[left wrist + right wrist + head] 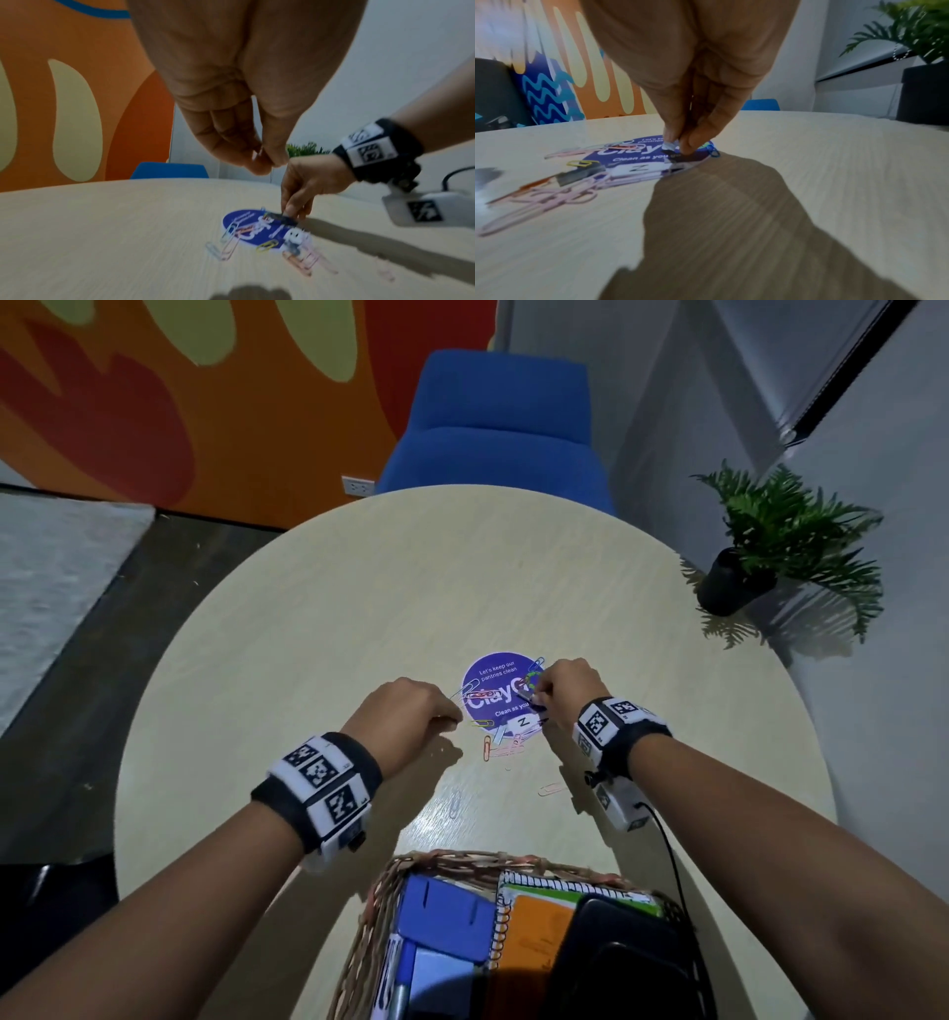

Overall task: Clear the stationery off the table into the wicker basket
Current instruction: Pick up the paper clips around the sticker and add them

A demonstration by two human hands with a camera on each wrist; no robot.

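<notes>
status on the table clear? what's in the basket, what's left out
Done: notebooks and a blue case sit in the wicker basket. In hand: right hand pinches a small dark clip on the purple sticker; left hand pinches something thin. Left: scattered paper clips on the table.

**Where things lie on the round table**

The round pale wooden table (359, 588) carries a round purple sticker (494, 683) near its middle. Coloured wire paper clips (500, 748) lie on the sticker and on the table just before it. A woven wicker basket (377, 911) stands at the near edge, with spiral notebooks (534, 924) in it. A blue upholstered chair (495, 428) stands behind the table. A potted green fern (780, 531) stands on the far right.
</notes>
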